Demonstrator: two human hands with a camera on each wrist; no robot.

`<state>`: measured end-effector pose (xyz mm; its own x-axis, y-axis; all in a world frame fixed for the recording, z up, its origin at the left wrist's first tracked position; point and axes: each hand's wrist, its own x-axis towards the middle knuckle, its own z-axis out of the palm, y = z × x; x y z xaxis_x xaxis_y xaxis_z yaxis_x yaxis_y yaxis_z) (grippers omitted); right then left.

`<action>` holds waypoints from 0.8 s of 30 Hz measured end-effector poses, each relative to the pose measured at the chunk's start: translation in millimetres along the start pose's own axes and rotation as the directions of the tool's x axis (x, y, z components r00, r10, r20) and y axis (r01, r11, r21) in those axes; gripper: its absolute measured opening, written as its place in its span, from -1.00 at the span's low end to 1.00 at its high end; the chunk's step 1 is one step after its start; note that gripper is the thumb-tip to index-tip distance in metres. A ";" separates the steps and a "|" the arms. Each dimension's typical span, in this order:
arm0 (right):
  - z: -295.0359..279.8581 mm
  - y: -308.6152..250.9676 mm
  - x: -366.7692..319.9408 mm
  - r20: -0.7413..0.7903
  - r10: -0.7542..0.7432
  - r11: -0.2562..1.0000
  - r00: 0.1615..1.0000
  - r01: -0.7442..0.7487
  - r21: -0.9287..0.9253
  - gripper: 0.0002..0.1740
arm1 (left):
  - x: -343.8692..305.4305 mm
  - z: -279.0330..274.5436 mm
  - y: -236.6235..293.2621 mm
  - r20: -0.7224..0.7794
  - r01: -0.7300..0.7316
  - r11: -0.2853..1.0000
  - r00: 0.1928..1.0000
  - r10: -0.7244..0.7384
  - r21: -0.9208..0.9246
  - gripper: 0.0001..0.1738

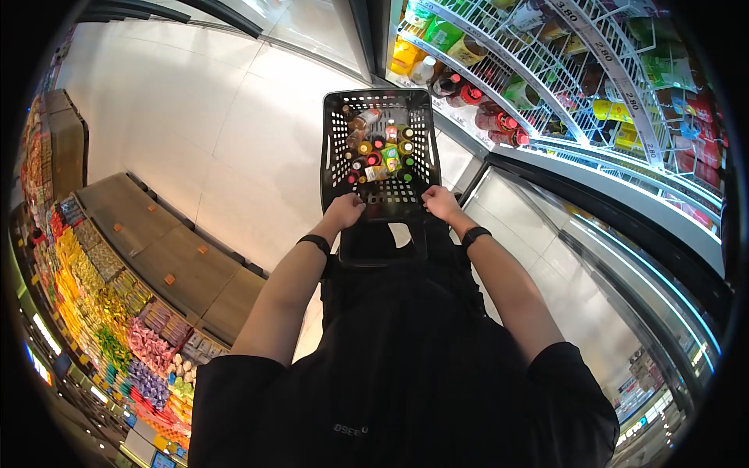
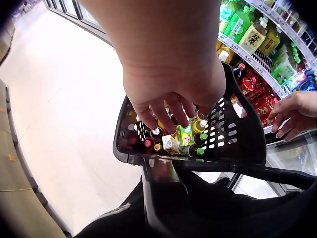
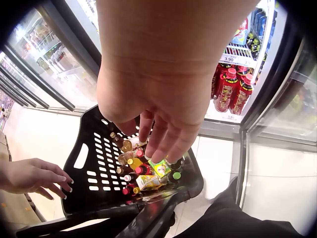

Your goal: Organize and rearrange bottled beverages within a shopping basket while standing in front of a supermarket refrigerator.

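In the head view a black perforated basket [image 1: 336,175] holds several bottles and cartons. The left hand [image 1: 346,209] is by its near left corner, the right hand [image 1: 442,203] by its near right corner. Seen from the left wrist, the left hand [image 2: 171,91] hangs above the basket [image 2: 252,136], fingers loosely bent and holding nothing; the right hand [image 2: 295,113] is off to the right. From the right wrist, the right hand [image 3: 156,116] has loosely bent, empty fingers over the bottles, and the left hand [image 3: 39,176] is beside the basket's left side. Contact with the rim cannot be told.
A lit drinks cooler [image 1: 546,74] with wire shelves and price strips stands at the right, its glass door [image 1: 546,265] swung open nearer the person. Brown display counters [image 1: 168,246] and colourful packaged goods [image 1: 117,312] line the left. Pale floor tiles [image 1: 234,101] lie between.
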<state>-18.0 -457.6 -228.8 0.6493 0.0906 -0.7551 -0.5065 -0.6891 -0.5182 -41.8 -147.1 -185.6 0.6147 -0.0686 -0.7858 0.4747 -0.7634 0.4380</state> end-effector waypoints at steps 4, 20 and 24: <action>8.5 -17.6 12.0 -0.009 0.004 0.999 1.000 -0.005 -0.032 -0.69 | 28.7 4.7 -7.5 0.034 0.016 1.000 0.999 -0.015 -0.018 -0.57; 59.7 -20.0 88.3 0.058 -0.002 0.998 0.998 -0.001 0.058 -0.70 | 123.9 18.9 -4.3 0.076 0.141 0.990 0.987 -0.138 -0.026 -0.58; 70.8 6.9 104.7 0.023 0.006 1.000 1.000 -0.006 -0.006 -0.71 | 142.2 33.3 -10.0 0.102 0.147 0.989 0.984 -0.145 -0.008 -0.52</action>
<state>6.3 -402.0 -339.8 0.6331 0.1025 -0.7672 -0.5071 -0.6940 -0.5111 20.0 -170.6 -316.2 0.4720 -0.0219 -0.8813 0.5650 -0.7599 0.3215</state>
